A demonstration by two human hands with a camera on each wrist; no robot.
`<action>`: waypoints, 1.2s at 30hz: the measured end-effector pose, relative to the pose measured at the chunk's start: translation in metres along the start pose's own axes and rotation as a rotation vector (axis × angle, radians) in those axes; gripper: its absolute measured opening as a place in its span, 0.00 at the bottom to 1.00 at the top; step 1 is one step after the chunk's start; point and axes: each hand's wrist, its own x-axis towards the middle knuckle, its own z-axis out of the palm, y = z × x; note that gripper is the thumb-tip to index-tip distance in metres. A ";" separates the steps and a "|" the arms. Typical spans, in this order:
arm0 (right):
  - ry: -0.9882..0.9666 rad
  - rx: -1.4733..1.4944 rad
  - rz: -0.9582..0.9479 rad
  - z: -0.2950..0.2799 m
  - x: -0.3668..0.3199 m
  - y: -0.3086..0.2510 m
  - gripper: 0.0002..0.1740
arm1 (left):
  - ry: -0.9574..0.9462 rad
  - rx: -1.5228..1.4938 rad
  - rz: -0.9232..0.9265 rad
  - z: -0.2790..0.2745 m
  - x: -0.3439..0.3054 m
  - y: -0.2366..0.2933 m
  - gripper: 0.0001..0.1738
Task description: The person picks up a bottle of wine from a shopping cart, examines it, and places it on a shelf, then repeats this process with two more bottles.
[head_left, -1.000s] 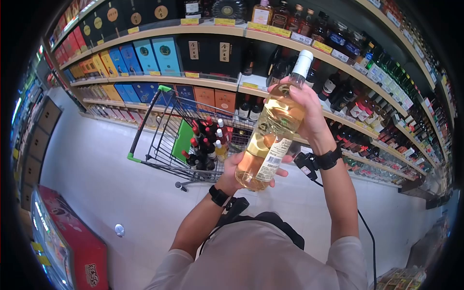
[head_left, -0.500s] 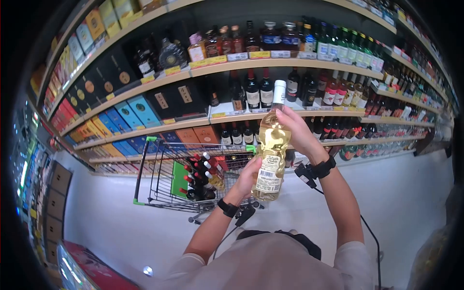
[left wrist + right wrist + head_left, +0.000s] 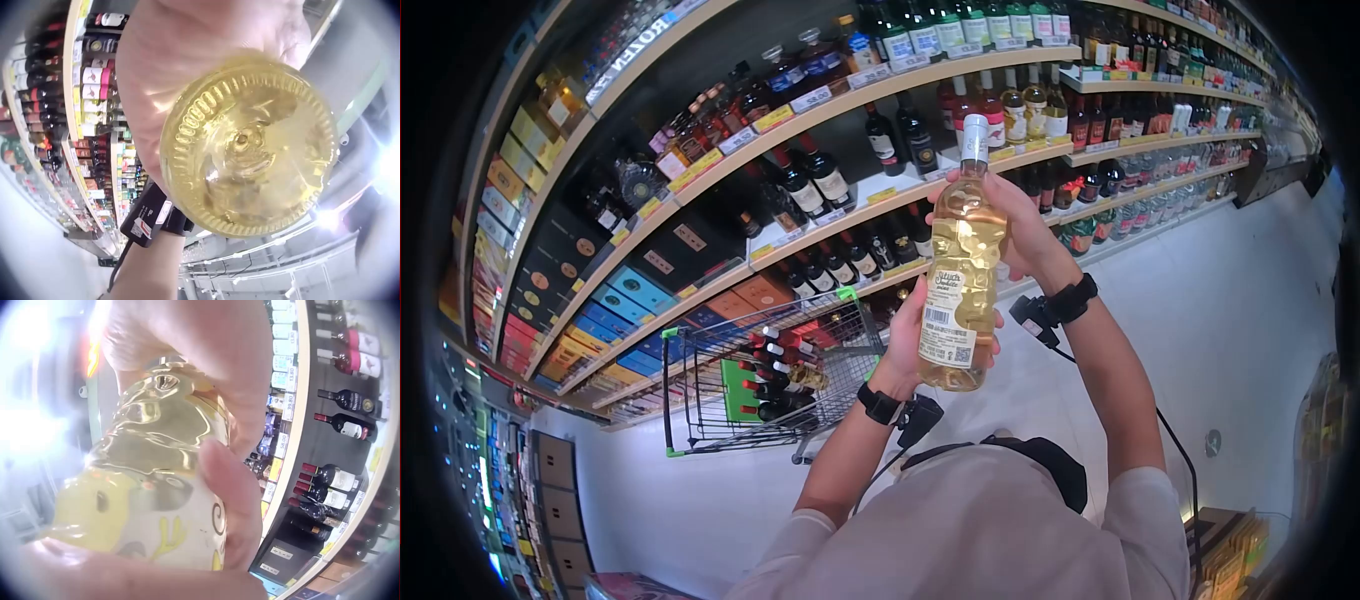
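A clear bottle of pale yellow liquid (image 3: 972,235) with a white cap stands nearly upright before the person's chest, its text label facing the head camera. The right hand (image 3: 1022,228) grips its upper part below the neck. Lower down, the left hand (image 3: 908,335) holds it near the base, fingers passing behind it. The bottle's round ribbed base (image 3: 250,150) fills much of the left wrist view, with the left palm (image 3: 206,50) against it. In the right wrist view, fingers of the right hand (image 3: 240,512) curl round the bottle's wavy glass (image 3: 156,431).
A wire shopping cart (image 3: 690,400) with green corners holds several bottles (image 3: 778,385) at the lower left. Curved shelves (image 3: 880,205) of bottles and boxes run across the back. Dark cabinets (image 3: 560,500) stand at the far left. A display (image 3: 1235,560) is at the lower right.
The head view has turned right, showing more shelf on that side. The bottle, tilted a second ago, is now nearly upright and turned slightly; both hands still hold it.
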 end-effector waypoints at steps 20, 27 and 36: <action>0.573 -0.100 -0.061 -0.084 -0.099 -0.096 0.19 | 0.123 0.500 -0.098 -0.033 0.144 -0.076 0.35; 0.414 -0.132 -0.090 -0.136 -0.095 -0.115 0.18 | -0.315 -0.165 -0.470 -0.031 0.212 -0.077 0.49; 0.714 -0.191 -0.076 -0.227 -0.055 -0.121 0.13 | -0.423 -0.270 -0.521 -0.083 0.306 -0.070 0.44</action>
